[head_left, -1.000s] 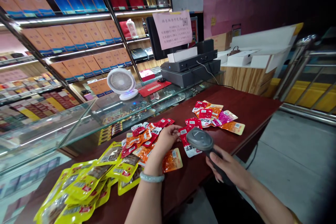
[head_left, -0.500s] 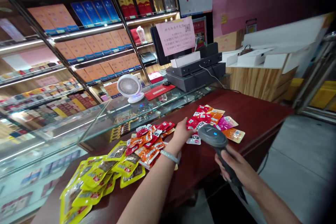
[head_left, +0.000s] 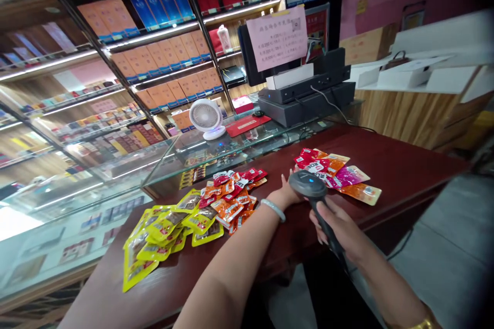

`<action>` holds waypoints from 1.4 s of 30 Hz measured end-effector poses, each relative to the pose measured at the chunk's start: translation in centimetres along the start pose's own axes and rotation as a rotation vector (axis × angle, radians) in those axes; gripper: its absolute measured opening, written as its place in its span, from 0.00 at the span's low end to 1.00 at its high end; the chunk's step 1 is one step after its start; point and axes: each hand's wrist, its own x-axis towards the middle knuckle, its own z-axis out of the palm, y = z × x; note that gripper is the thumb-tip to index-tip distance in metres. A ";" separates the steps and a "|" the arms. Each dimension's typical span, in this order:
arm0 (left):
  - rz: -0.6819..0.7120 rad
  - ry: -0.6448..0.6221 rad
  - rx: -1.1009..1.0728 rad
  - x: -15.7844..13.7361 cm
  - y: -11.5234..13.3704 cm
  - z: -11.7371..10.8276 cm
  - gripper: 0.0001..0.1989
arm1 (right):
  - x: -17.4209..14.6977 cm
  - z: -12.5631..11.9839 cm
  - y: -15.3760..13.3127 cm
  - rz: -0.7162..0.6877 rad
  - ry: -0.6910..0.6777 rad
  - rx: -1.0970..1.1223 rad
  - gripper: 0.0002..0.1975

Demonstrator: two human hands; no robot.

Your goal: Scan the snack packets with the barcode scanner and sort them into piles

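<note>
My right hand [head_left: 341,229] is closed around the handle of a dark grey barcode scanner [head_left: 309,185], its head tilted toward the counter. Behind the scanner head, my left hand [head_left: 287,193], with a pale bangle on its wrist, reaches low over the counter. Its visible fingers are stretched apart; the scanner covers the rest. Just beyond it lies a pile of red, orange and magenta snack packets [head_left: 349,176]. Left of that hand, red and orange snack packets [head_left: 227,208] lie heaped. Yellow-edged snack packets [head_left: 160,231] adjoin them on the left.
The dark red counter [head_left: 409,164] runs beside a glass display case [head_left: 165,169]. A white fan [head_left: 206,118], a red mat [head_left: 247,126] and a monitor with a pink notice [head_left: 280,38] stand on the glass. Boxed goods [head_left: 162,56] fill the shelves behind.
The view has shifted, so the counter things sit differently. My left hand has moved closer to the scanner head, which now partly covers it. The white-and-red packet below that hand no longer shows there.
</note>
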 end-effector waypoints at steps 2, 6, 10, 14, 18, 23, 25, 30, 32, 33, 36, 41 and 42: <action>0.000 0.073 0.007 -0.7 -2.0 -1.7 0.46 | 0.4 0.4 -0.2 0.011 0.003 -0.001 0.20; -0.174 0.302 0.141 -4.6 -8.0 -5.7 0.30 | 1.1 1.0 0.6 0.043 -0.016 -0.009 0.21; -0.479 0.211 0.293 -7.7 -12.4 -8.6 0.28 | 1.4 1.4 1.9 0.069 -0.042 -0.034 0.21; -0.520 0.035 0.190 -8.3 -13.5 -9.2 0.25 | 1.5 1.7 2.4 0.081 -0.051 -0.084 0.21; -0.484 0.040 0.159 -8.6 -13.7 -9.0 0.28 | 1.5 1.8 2.3 0.096 -0.062 -0.145 0.22; -0.479 0.111 0.130 -9.8 -13.6 -8.7 0.44 | 1.3 1.7 2.1 0.103 -0.084 -0.201 0.23; -0.469 0.168 0.126 -10.4 -13.2 -8.6 0.45 | 1.2 1.6 2.0 0.105 -0.089 -0.213 0.23; -0.358 0.368 0.190 -11.9 -11.0 -8.2 0.39 | 1.2 1.5 1.4 0.085 -0.103 -0.220 0.23; -0.305 0.433 0.229 -12.1 -9.8 -7.9 0.37 | 1.4 1.6 1.0 0.056 -0.095 -0.218 0.22; -0.281 0.457 0.246 -12.1 -9.2 -7.7 0.36 | 1.6 1.7 0.7 0.045 -0.092 -0.223 0.22; -0.214 0.500 0.286 -11.7 -7.6 -7.1 0.33 | 2.2 1.8 -0.1 0.021 -0.102 -0.272 0.23; -0.138 0.547 0.302 -11.3 -6.0 -6.5 0.29 | 3.0 1.3 -0.5 0.001 -0.092 -0.304 0.21; -0.126 0.553 0.303 -11.3 -5.9 -6.5 0.29 | 3.1 1.2 -0.5 0.000 -0.085 -0.301 0.22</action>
